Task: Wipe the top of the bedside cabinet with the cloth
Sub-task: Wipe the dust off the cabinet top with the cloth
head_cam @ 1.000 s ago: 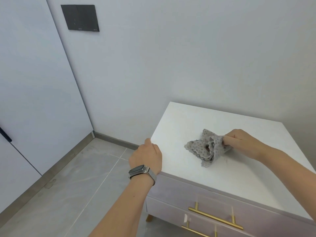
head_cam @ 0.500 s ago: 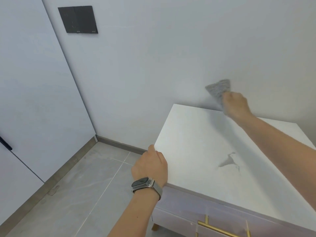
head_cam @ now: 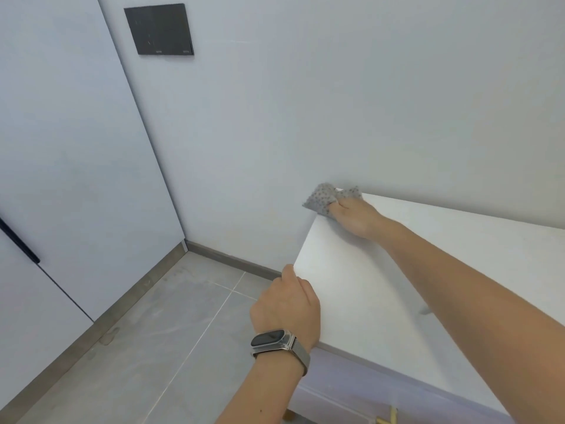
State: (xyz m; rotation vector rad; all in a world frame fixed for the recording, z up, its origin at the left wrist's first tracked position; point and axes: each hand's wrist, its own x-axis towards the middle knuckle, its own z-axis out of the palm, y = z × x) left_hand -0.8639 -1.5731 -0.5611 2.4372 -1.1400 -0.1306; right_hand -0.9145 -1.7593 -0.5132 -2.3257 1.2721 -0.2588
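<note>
The right hand [head_cam: 354,217] is gripping the grey spotted cloth [head_cam: 327,199] at the far left corner of the white cabinet top [head_cam: 382,289], against the wall. The left hand [head_cam: 287,304] is clasping the near left edge. The writing on the dark wall panel [head_cam: 159,29] is too small to read.

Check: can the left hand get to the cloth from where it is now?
Probably yes. The left hand grips the cabinet top's near left corner; the cloth sits at the far left corner under the right hand, with bare edge between.

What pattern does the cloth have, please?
Grey with small dark dots, cloth, head view.
</note>
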